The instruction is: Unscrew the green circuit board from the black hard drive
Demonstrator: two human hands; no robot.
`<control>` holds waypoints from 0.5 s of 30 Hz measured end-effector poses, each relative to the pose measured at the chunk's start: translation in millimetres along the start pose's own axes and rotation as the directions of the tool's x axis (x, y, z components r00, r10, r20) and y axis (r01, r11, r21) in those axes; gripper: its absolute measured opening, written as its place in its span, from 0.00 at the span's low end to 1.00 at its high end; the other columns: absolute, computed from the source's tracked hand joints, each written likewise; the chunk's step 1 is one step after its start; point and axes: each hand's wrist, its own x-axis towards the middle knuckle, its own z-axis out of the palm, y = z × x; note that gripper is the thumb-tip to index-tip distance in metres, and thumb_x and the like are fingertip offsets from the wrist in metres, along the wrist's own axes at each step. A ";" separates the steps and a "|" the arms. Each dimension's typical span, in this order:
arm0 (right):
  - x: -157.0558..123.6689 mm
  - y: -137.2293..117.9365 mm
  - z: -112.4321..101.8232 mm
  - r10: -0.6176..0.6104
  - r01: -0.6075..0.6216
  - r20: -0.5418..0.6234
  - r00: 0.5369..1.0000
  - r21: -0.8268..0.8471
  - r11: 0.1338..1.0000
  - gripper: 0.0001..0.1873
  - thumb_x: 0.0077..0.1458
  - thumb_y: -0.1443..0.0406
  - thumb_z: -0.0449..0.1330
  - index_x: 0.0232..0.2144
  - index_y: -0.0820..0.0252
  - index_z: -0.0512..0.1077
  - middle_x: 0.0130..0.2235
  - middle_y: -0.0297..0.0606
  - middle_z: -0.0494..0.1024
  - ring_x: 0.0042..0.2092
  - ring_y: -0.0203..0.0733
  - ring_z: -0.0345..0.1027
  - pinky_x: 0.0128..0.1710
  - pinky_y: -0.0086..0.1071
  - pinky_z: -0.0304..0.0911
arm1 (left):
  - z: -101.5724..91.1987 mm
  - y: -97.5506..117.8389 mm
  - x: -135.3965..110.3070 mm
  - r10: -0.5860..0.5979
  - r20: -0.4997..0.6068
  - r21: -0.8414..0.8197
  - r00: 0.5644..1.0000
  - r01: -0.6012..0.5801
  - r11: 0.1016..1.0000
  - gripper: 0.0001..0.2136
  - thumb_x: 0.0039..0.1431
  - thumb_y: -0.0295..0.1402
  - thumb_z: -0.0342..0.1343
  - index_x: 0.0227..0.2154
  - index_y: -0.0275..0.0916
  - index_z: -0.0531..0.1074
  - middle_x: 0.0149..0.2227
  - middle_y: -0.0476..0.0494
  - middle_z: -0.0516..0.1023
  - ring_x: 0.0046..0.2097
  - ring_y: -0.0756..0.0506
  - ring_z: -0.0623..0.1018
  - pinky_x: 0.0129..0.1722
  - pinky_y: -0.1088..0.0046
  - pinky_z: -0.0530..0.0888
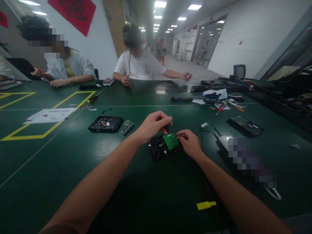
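Observation:
A black hard drive [156, 150] lies on the green table, its green circuit board [171, 141] facing up. My left hand [156, 126] is above the drive, thumb and fingers pinched together. Something small and dark shows at its fingertips, too unclear to name. At the drive's right edge, my right hand [191, 143] is closed, with its fingertips against the corner beside the board. Left of my hands are another hard drive [106, 124] and a loose circuit board [127, 127].
A third hard drive [245, 126] lies right, behind a partly blurred device [225, 143] with a cable. Farther back are a red screwdriver [220, 109], a yellow screwdriver [94, 97] and a dark cylindrical tool [181, 99]. Two people [140, 66] sit across the table.

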 end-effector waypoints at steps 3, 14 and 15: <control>-0.2 -0.2 0.3 0.002 -0.002 0.007 1.000 0.000 1.000 0.11 0.56 0.69 0.57 0.39 0.55 0.78 0.38 0.37 0.84 0.41 0.45 0.80 0.41 0.39 0.73 | -0.7 0.4 -0.7 0.016 0.035 -0.029 0.999 -0.015 0.999 0.14 0.63 0.42 0.66 0.35 0.38 0.70 0.40 0.38 0.82 0.40 0.45 0.81 0.29 0.74 0.76; 0.3 -3.7 -1.5 -0.010 0.010 -0.001 1.000 -0.016 1.000 0.12 0.56 0.68 0.57 0.38 0.55 0.79 0.38 0.38 0.84 0.40 0.45 0.80 0.42 0.39 0.73 | -1.8 -0.1 0.2 -0.014 0.101 -0.132 0.995 0.027 0.991 0.12 0.68 0.40 0.57 0.41 0.37 0.80 0.40 0.38 0.81 0.43 0.44 0.81 0.30 0.75 0.74; 0.4 -3.3 -1.4 -0.010 0.010 -0.002 1.000 -0.011 1.000 0.12 0.56 0.68 0.57 0.38 0.55 0.79 0.38 0.38 0.84 0.40 0.45 0.80 0.42 0.39 0.73 | -1.9 -0.1 0.3 -0.021 0.101 -0.158 0.995 0.037 0.987 0.11 0.67 0.39 0.57 0.41 0.36 0.80 0.40 0.38 0.81 0.44 0.44 0.81 0.30 0.75 0.75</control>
